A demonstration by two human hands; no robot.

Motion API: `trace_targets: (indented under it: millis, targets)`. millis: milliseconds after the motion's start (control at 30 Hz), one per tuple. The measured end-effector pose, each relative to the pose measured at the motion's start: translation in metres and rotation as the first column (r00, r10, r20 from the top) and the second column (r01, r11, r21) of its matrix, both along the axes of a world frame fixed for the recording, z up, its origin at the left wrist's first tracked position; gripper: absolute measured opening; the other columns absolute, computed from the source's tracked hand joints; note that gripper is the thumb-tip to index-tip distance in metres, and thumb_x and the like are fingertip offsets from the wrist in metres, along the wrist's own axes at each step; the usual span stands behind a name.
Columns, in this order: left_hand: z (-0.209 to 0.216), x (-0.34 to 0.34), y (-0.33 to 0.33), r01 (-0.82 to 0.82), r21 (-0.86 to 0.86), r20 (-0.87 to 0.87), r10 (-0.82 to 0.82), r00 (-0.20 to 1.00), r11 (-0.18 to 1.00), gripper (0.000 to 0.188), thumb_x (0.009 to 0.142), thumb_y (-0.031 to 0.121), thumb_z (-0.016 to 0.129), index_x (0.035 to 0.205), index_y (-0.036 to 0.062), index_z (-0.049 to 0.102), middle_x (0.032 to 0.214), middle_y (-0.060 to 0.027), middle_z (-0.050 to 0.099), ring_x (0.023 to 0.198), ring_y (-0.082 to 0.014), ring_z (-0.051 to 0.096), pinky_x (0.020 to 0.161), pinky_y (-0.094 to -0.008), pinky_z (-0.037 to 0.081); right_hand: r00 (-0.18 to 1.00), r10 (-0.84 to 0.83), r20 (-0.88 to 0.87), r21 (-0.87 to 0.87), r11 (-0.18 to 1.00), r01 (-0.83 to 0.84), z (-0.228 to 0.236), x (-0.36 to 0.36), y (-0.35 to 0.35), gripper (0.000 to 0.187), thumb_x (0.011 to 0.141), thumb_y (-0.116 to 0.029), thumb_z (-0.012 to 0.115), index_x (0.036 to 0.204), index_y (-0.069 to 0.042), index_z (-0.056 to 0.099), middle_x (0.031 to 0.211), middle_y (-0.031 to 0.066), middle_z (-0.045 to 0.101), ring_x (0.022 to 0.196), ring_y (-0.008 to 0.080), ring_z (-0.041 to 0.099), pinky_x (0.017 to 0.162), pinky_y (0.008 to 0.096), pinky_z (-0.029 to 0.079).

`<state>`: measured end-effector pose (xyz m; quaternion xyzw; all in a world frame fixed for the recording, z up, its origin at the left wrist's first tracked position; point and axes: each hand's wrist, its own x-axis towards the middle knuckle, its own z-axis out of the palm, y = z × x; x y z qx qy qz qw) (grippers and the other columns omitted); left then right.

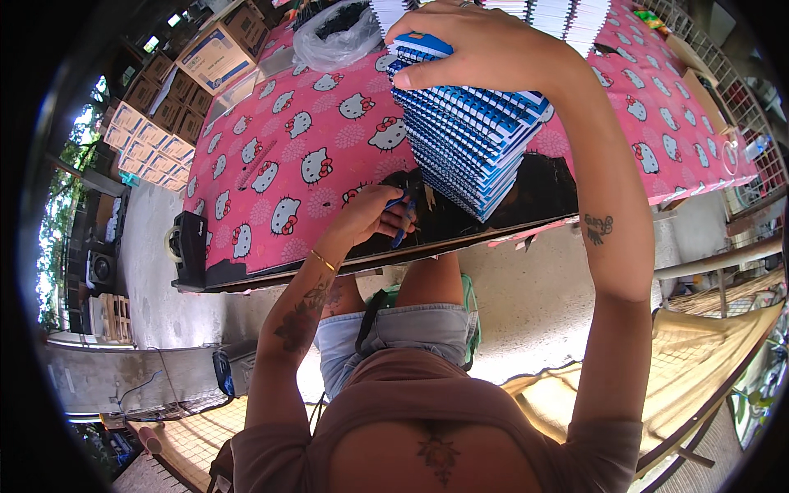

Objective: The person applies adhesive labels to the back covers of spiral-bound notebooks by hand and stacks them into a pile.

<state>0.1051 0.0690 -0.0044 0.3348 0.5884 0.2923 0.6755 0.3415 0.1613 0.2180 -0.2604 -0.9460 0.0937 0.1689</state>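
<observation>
A tall stack of blue-and-white spiral notebooks (pixel 472 152) stands near the table's front edge, its bound edges turned toward my left. On top of it lies my right hand (pixel 485 45), closed on the top notebook (pixel 423 44), with the thumb at the bound edge and the other fingers over the far side. Low beside the stack, to its left, my left hand (pixel 382 215) is closed around blue-handled pliers (pixel 400 238). Their jaws are partly hidden by my fingers.
A pink cat-print cloth covers the table (pixel 320 164), with black surface showing at the front. More spiral-bound stacks (pixel 551 20) stand behind. A clear plastic bag (pixel 333 41) sits at the back. A black tape dispenser (pixel 191 246) is at the left corner; cardboard boxes (pixel 222 57) are piled beyond.
</observation>
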Motion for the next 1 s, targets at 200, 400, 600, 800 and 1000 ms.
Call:
trace_targets:
  millis: [200,400,600,800,1000]
  targets:
    - [0.001,-0.001,0.004,0.017,-0.006,0.008,-0.017,1.000,1.000,0.031,0.097,0.023,0.045,0.105,-0.0049,0.055,0.090,-0.0219,0.068,0.076,-0.0321,0.069,0.066,-0.0421,0.058,0.994,-0.056,-0.098,0.122,0.990,0.068,-0.018,-0.004,0.005,0.062,0.083,-0.056,0.059,0.127,-0.012,0.058,0.124,0.0156,0.060,0.120,0.0313,0.054,0.098,0.0428,0.044]
    - [-0.004,0.000,0.001,0.025,0.073,-0.008,-0.024,1.000,0.997,0.028,0.098,0.023,0.045,0.099,-0.0021,0.057,0.083,-0.0169,0.067,0.067,-0.0257,0.066,0.061,-0.0393,0.056,0.993,0.065,-0.101,0.010,0.998,-0.065,-0.005,0.003,-0.002,0.061,0.087,-0.052,0.058,0.128,-0.007,0.054,0.123,0.0181,0.057,0.121,0.0325,0.050,0.103,0.0410,0.039]
    - [-0.006,0.005,0.000,0.463,0.349,-0.673,-0.126,0.729,0.815,0.022,0.095,0.020,0.050,0.090,0.0007,0.059,0.081,-0.0156,0.066,0.067,-0.0236,0.066,0.057,-0.0378,0.055,0.999,0.036,-0.035,-0.033,0.999,-0.037,0.004,0.004,-0.002,0.059,0.087,-0.052,0.058,0.126,-0.008,0.055,0.122,0.0162,0.057,0.121,0.0310,0.051,0.103,0.0390,0.038]
    - [-0.012,0.053,-0.024,0.818,0.156,-0.919,0.384,-0.084,0.554,0.016,0.088,0.015,0.056,0.092,0.0001,0.062,0.075,-0.0167,0.061,0.073,-0.0285,0.067,0.058,-0.0420,0.055,0.998,0.037,-0.041,-0.055,0.998,-0.039,0.006,0.001,-0.004,0.058,0.088,-0.054,0.056,0.127,-0.011,0.056,0.119,0.0148,0.056,0.118,0.0312,0.051,0.102,0.0392,0.038]
    - [0.018,-0.060,0.007,0.621,0.343,-0.775,-0.160,0.611,0.705,0.021,0.090,0.020,0.057,0.104,0.0061,0.065,0.089,-0.0147,0.063,0.076,-0.0385,0.063,0.071,-0.0467,0.052,0.779,-0.186,-0.599,-0.465,0.873,-0.149,0.006,0.000,-0.001,0.056,0.099,-0.053,0.045,0.140,-0.017,0.048,0.135,0.0113,0.054,0.128,0.0222,0.047,0.110,0.0355,0.031]
